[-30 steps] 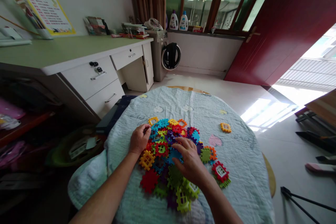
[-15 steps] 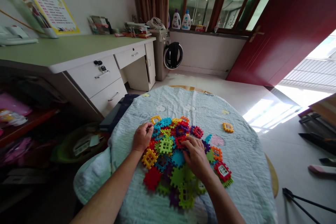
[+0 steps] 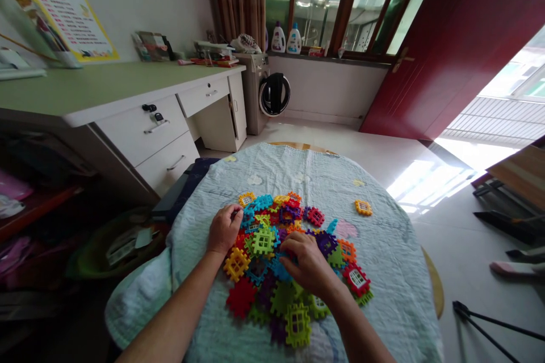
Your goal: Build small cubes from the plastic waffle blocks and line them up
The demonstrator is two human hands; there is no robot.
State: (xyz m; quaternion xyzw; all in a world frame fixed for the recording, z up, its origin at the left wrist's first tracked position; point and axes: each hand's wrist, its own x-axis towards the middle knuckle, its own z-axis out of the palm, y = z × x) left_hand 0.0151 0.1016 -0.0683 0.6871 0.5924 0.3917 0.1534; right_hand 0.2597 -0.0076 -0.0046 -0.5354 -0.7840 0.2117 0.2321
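Observation:
A heap of colourful interlocking plastic building blocks, with notched edges and some window inserts, covers the middle of the cloth. My left hand (image 3: 225, 228) rests at the heap's left edge with its fingers curled in; whatever they may hold is hidden. Over the centre of the heap, my right hand (image 3: 305, 259) has its fingers bent down and its thumb apart from them. Near its fingertips lie a green window block (image 3: 263, 241) and a blue block (image 3: 279, 267). A yellow window block (image 3: 237, 264) sits just below my left hand, above a red block (image 3: 241, 298).
A pale blue cloth (image 3: 374, 272) covers the round table. One orange window block (image 3: 363, 207) lies apart at the right. Beyond stand a desk (image 3: 123, 88), a washing machine (image 3: 254, 96) with its door ajar, and a red door (image 3: 426, 51). Black tripod legs (image 3: 489, 320) show at lower right.
My right hand has shifted slightly left within the heap, and a purple block beside it is more exposed. My left hand stays at the heap's edge. The whole view has shifted a little.

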